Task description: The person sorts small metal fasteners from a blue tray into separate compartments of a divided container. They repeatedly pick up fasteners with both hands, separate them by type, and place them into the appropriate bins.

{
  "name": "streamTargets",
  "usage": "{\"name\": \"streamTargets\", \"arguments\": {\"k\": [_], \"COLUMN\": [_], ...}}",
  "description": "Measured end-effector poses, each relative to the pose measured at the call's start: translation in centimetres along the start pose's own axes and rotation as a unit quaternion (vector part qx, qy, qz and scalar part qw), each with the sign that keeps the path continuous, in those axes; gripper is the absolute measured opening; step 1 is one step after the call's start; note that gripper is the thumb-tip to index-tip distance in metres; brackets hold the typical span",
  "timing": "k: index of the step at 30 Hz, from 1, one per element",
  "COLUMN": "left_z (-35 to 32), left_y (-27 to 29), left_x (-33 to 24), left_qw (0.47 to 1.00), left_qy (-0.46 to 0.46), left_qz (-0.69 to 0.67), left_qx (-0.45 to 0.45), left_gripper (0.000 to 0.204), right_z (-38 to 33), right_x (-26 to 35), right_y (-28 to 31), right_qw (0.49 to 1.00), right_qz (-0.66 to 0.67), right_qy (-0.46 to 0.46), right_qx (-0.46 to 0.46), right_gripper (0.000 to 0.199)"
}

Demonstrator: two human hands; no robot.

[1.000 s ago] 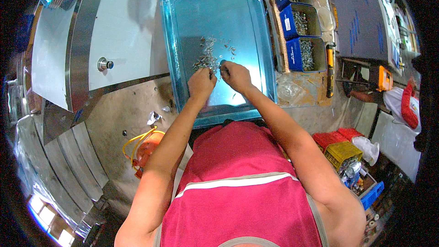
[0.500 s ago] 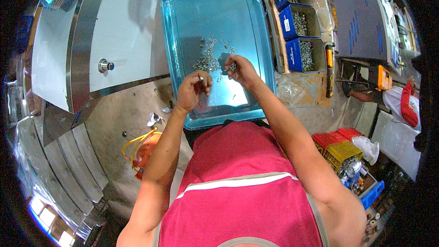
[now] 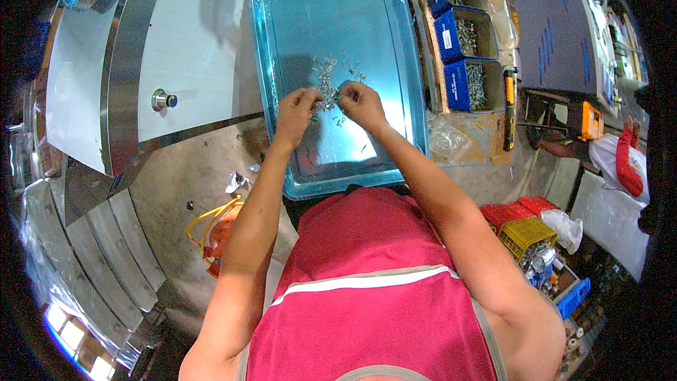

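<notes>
A shallow blue-lined metal tray [image 3: 338, 22] lies in front of my body. Small screws and other loose metal fasteners [image 3: 326, 77] are scattered in a pile around its middle. At the pile's left side is my left hand [image 3: 297, 114], fingers curled together in a pinch. My right hand [image 3: 362, 104] is bent over the right side of the same pile, its fingers closed. What either hand grips is too small and too covered to name. The two hands are apart, with some of the fasteners visible between them.
Blue bins [image 3: 467, 88] of screws and bolts stand in a row right of the tray, beside a yellow-and-black tool [image 3: 509, 109]. A white panel [image 3: 194, 49] borders the left. An orange object with a yellow hose [image 3: 220, 236] sits on the floor. Another person [image 3: 620, 159] is far right.
My left hand has moved slightly up, its fingers now at the pile. The right hand has turned over and lowered its fingers toward the fasteners. The tray has barely shifted in view.
</notes>
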State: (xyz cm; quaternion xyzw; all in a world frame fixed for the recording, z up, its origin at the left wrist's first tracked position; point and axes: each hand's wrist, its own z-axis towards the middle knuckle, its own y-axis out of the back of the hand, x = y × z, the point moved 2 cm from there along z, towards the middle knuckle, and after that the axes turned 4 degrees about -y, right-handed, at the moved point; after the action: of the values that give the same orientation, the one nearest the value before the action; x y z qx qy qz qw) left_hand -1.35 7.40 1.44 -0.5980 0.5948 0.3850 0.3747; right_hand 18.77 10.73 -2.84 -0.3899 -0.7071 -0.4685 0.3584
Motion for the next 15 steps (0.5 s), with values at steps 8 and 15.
{"name": "streamTargets", "arguments": {"k": [8, 15], "left_z": [1.5, 2.2], "left_y": [-2.6, -3.9], "left_x": [1.4, 1.6], "left_qw": [0.867, 0.850], "left_qy": [-0.161, -0.103], "left_qz": [0.471, 0.514], "left_qx": [0.003, 0.056], "left_gripper": [0.027, 0.028], "right_z": [-0.9, -0.6], "right_x": [-0.8, 0.5], "right_y": [1.9, 0.4], "right_qw": [0.923, 0.985], "right_qz": [0.310, -0.168], "right_qy": [-0.215, -0.019], "right_qx": [0.079, 0.031], "right_gripper": [0.015, 0.026]}}
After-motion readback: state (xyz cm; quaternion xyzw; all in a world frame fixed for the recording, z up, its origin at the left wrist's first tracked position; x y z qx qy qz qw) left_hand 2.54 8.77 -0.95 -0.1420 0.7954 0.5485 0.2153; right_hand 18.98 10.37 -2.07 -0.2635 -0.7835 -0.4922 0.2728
